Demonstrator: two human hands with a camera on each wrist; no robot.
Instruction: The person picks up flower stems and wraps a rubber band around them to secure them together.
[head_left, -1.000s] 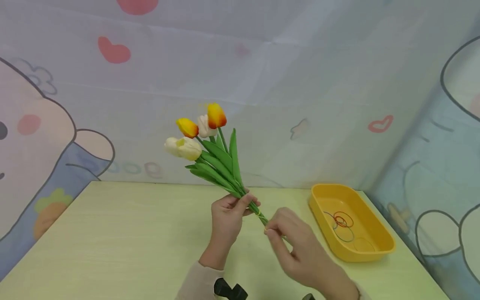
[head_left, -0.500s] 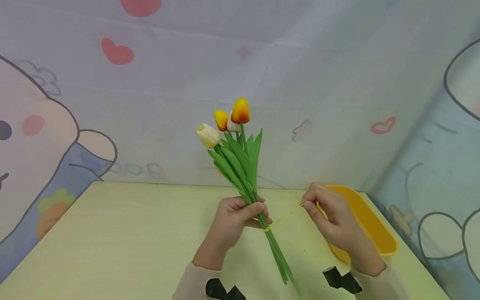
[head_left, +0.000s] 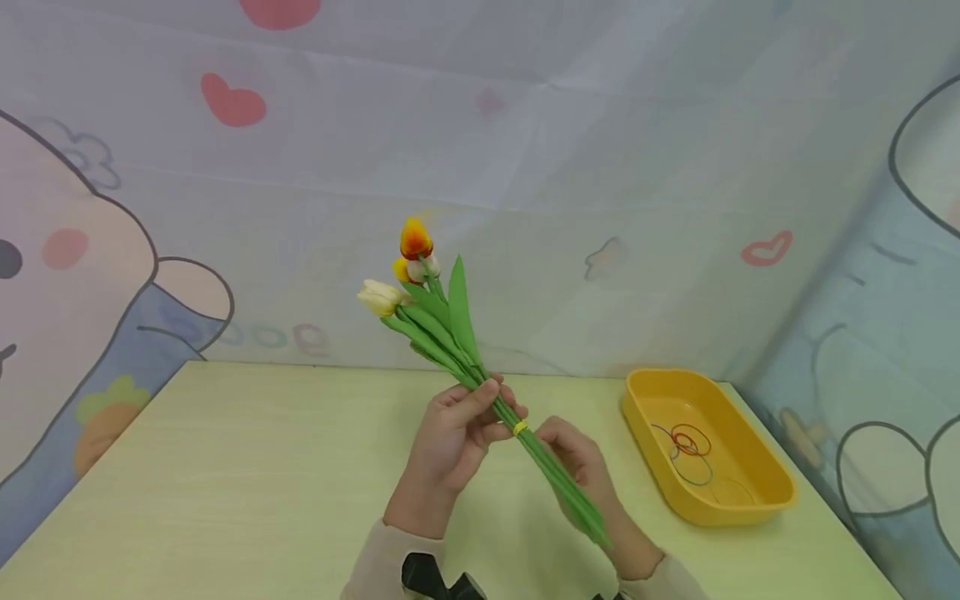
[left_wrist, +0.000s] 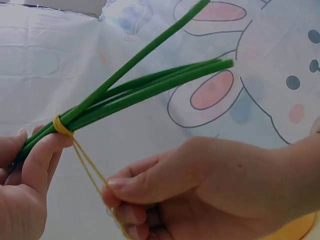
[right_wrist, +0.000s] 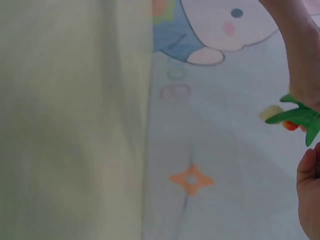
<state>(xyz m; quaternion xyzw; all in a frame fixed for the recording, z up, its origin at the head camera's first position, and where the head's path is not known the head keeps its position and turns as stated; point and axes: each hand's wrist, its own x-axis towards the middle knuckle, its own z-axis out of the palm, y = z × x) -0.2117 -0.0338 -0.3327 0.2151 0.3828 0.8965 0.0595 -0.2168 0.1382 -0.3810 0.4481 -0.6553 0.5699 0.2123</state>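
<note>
My left hand point(head_left: 457, 429) grips a bunch of artificial tulips point(head_left: 442, 325), white and yellow-orange heads with green leaves, by the stems. The bunch slants, heads up and left, stem ends down and right. A yellow rubber band point(left_wrist: 62, 126) is wound around the stems just below the left fingers. From it a stretched loop runs to my right hand point(left_wrist: 200, 180), whose thumb and fingers pinch it in the left wrist view. In the head view the right hand point(head_left: 581, 467) is partly behind the stems point(head_left: 562, 483). Leaves and blooms point(right_wrist: 297, 117) show at the right wrist view's edge.
A yellow tray point(head_left: 750, 467) stands at the right side of the pale table point(head_left: 262, 483). Several coloured rubber bands point(head_left: 690, 442) lie in it. A cartoon-printed cloth point(head_left: 525, 150) hangs behind the table.
The right hand pulled the band out to the right, then came back in behind the stems. The bunch swung upright and now leans left again, with the band wound around it.
</note>
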